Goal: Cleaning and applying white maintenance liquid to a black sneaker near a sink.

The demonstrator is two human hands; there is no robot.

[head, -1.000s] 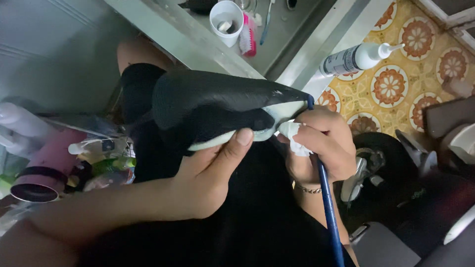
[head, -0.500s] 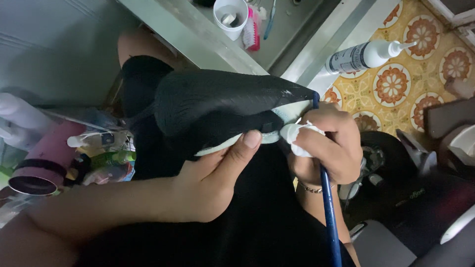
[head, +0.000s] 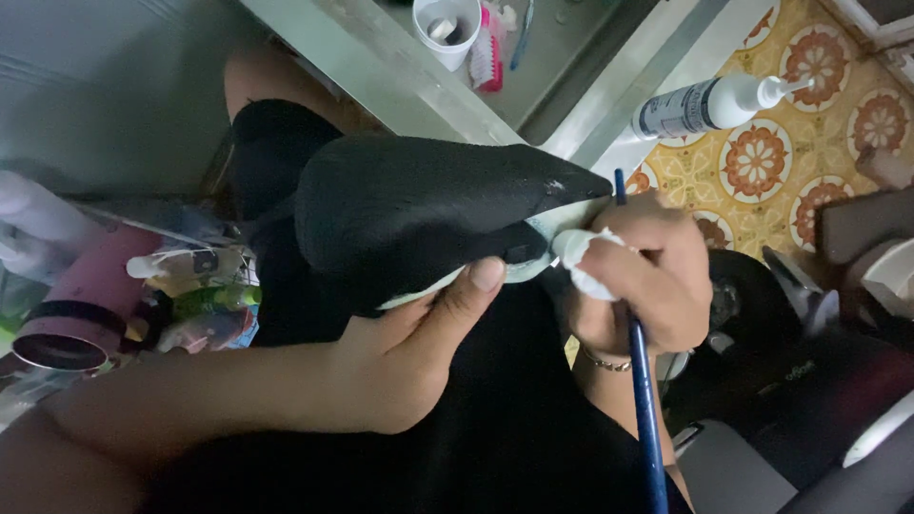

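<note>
Head view: black shoe [head: 428,209] has shifted right; left hand [head: 400,362] grips it, right hand [head: 638,276] pinches blue brush [head: 643,400].

The fingers of the left hand [head: 400,357] are hidden behind the black shoe [head: 428,214], only the thumb being seen. The blue brush [head: 640,371] is cut off by the lower edge, and its tip is concealed at the shoe's toe. The white cup [head: 446,27] is cropped by the top edge. The clutter beside the pink container [head: 81,305] is blurred.
</note>
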